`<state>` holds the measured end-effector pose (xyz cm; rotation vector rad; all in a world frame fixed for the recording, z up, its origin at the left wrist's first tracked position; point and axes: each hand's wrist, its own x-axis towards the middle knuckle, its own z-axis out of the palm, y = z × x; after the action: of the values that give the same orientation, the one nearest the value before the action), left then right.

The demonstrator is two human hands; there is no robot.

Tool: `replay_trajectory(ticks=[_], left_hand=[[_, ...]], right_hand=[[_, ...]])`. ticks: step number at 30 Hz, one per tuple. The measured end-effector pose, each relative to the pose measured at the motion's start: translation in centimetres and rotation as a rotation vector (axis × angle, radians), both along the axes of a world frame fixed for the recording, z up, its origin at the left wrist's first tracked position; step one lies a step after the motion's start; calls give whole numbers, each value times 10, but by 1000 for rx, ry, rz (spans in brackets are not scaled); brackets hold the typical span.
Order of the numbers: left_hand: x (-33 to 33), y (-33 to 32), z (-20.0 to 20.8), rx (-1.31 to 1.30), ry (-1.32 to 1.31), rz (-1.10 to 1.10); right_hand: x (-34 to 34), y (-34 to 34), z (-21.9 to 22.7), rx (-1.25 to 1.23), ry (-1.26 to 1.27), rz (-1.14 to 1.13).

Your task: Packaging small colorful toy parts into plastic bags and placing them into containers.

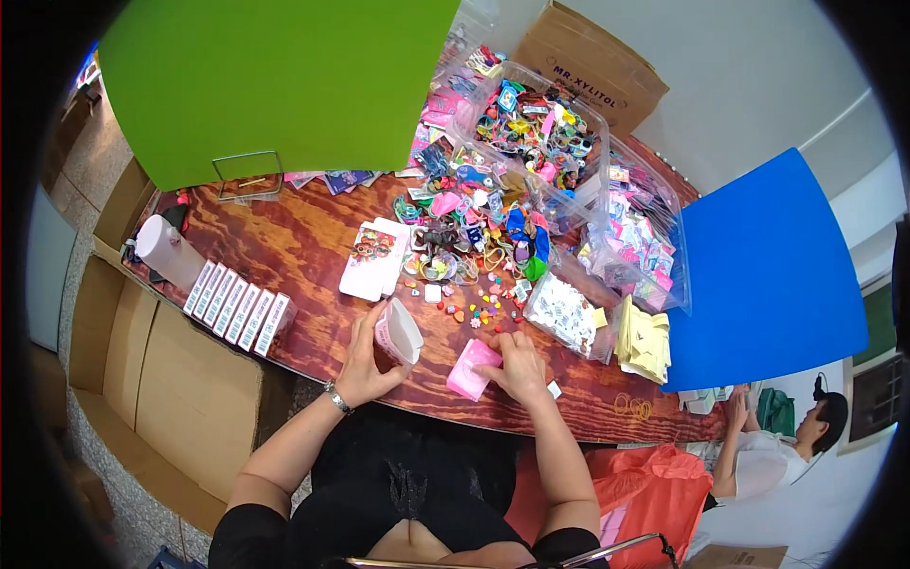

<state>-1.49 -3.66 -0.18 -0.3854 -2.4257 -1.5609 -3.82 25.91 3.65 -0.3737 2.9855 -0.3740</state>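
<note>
My left hand (pixel 362 368) is wrapped round a small white and pink carton (pixel 399 332), tilted, with its open end facing up and to the right. Against the table near its front edge, my right hand (pixel 521 368) has its thumb on a flat pink packet (pixel 466 376), with the other fingers curled beyond it. Whether the packet is a box or a pouch I cannot tell. Just past both hands lie tiny colourful charms (pixel 485 310). A white printed card or flattened carton (pixel 373 266) rests beyond my left hand.
Mixed trinkets (pixel 464 223) heap up behind, beside clear plastic bins (pixel 592 142). Small cartons (pixel 237 311) stand in a row at left near a pale cylinder (pixel 166 248). Yellow packets (pixel 645 339) and rubber bands (pixel 633 406) lie right. A person (pixel 768 455) sits at far right.
</note>
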Motion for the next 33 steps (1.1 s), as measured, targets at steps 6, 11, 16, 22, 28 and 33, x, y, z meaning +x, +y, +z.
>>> replay_trajectory(ticks=[6, 11, 16, 22, 28, 33], left_hand=[[4, 6, 4, -42, -31, -51], [3, 14, 7, -35, 55, 50], [6, 23, 10, -84, 55, 78], [13, 22, 10, -113, 29, 95], [15, 7, 11, -220, 104, 136], [14, 4, 9, -213, 41, 151]], right_hand=[[-9, 12, -20, -487, -110, -168], [3, 2, 28, -1239, 25, -270], [19, -47, 51, -1054, 460, -142], [18, -71, 50, -676, 633, 236], [-12, -74, 31, -609, 476, 346], [-101, -81, -3, -177, 424, 229]])
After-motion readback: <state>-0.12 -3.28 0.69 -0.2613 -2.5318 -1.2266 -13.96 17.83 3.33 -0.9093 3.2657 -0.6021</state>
